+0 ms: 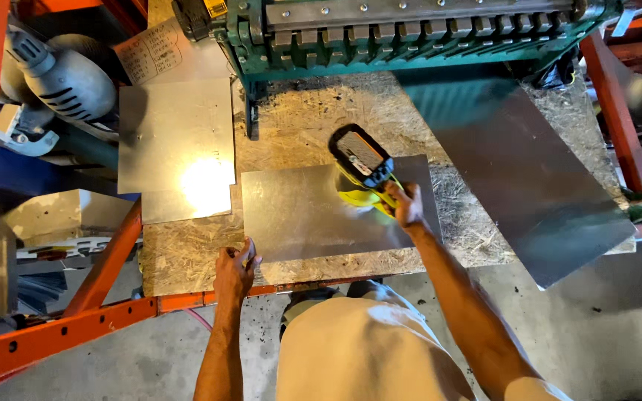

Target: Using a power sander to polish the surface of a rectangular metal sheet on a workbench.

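Yellow-and-black power tool, centre of the frame: bright yellow body, black battery block with a grey face at its upper-left end. Long axis runs diagonally, battery end toward upper left, handle end toward lower right. It rests on the upper right part of a small metal sheet.

Right hand: closed in a grip around the tool's handle, at the tool's lower-right end, arm reaching in from lower right.

Left hand: well apart from the tool, lower left of it; fingers curled, pressing at the lower-left corner of the small metal sheet near the bench edge.

Small metal sheet: dull grey, rectangular, flat on a chipboard bench top.

Also present: notched metal sheet to the left, with a bright glare spot; large metal sheet to the right, overhanging the bench; green machine along the top; orange steel frame at lower left; grey grinder at upper left.
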